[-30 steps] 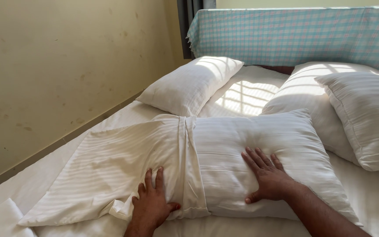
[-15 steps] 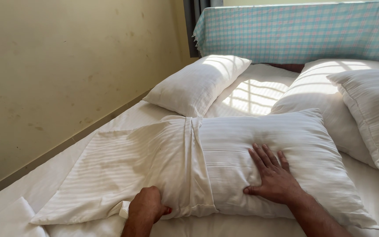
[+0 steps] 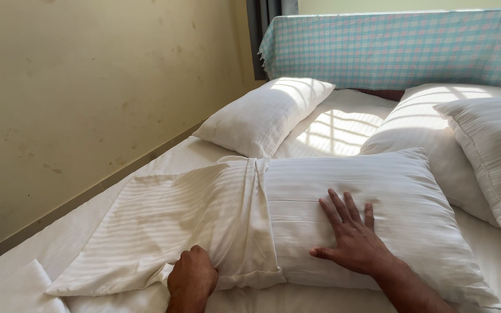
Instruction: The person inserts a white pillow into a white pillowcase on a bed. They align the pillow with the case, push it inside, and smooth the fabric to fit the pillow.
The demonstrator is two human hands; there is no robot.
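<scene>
On bed (image 3: pixel 343 124), my right hand (image 3: pixel 352 240) flat, fingers spread, pinning pillow (image 3: pixel 389 203); left hand (image 3: pixel 192 278) fisted on pillowcase (image 3: pixel 187 223) edge; best pull evenly, keep seam straight

Matt white striped cotton pillow (image 3: pixel 378 214); checked woven cloth (image 3: pixel 401 49)

White striped pillowcase (image 3: pixel 163 226), checked cloth (image 3: pixel 401 49)
</scene>
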